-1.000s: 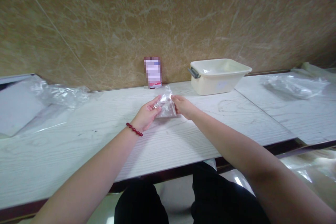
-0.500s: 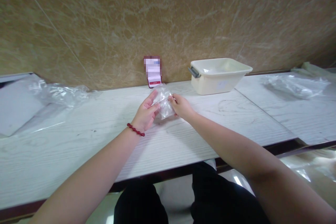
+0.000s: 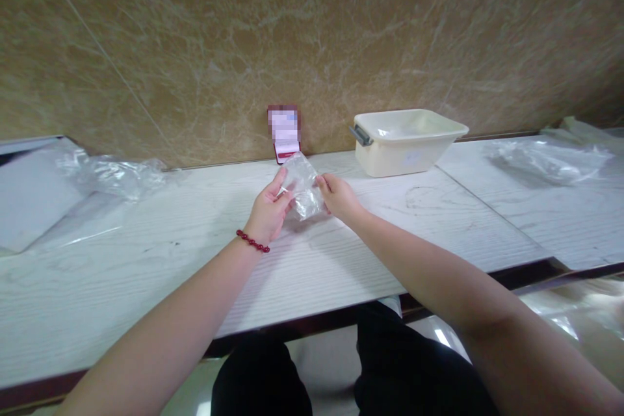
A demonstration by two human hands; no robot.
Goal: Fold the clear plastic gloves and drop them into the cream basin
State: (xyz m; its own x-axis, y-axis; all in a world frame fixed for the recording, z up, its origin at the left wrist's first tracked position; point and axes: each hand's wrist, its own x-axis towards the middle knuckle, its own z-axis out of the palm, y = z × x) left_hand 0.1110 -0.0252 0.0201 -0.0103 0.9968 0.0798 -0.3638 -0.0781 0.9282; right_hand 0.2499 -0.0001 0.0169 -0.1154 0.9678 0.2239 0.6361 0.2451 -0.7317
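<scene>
Wall (image 3: pixel 312 32): brown marble-look, pale veining, slanted joint line toward the left; runs along the back of the bench (image 3: pixel 185 279).
Bench: white wood-grain top, dark edge strip, one diagonal seam in the right part.
Clear bag (image 3: pixel 303 192): small, crinkled, shiny plastic; over the middle of the bench, between both hands, just in front of the phone (image 3: pixel 285 130). Can't tell from here whether its lower edge touches the top, nor what it contains, if anything.
Left hand (image 3: pixel 269 211): pinching the bag's left side, thumb on the near face, fingers reaching behind and along the edge.
Bracelet (image 3: pixel 252 242): dark red beads, left wrist.
Right hand (image 3: pixel 340 198): pinching the bag's right edge, thumb against curled fingers; lower fingertips partly hidden.
Phone: upright against the wall, screen lit, dark red border; display too blurred to read.
Tub (image 3: pixel 385 157): cream, open-topped, near the wall, right of the phone, apart from both hands. Grey clip (image 3: pixel 361 136) on its left end.
Left end: white panel (image 3: pixel 34 205); crumpled plastic (image 3: pixel 129 175) beside and partly over it.
Right end: plastic bundle (image 3: pixel 550 161) lying on the top; pale material (image 3: pixel 580 130) behind it.
Below: black trousers (image 3: pixel 263 380), glossy floor (image 3: pixel 326 370) with light reflections.
</scene>
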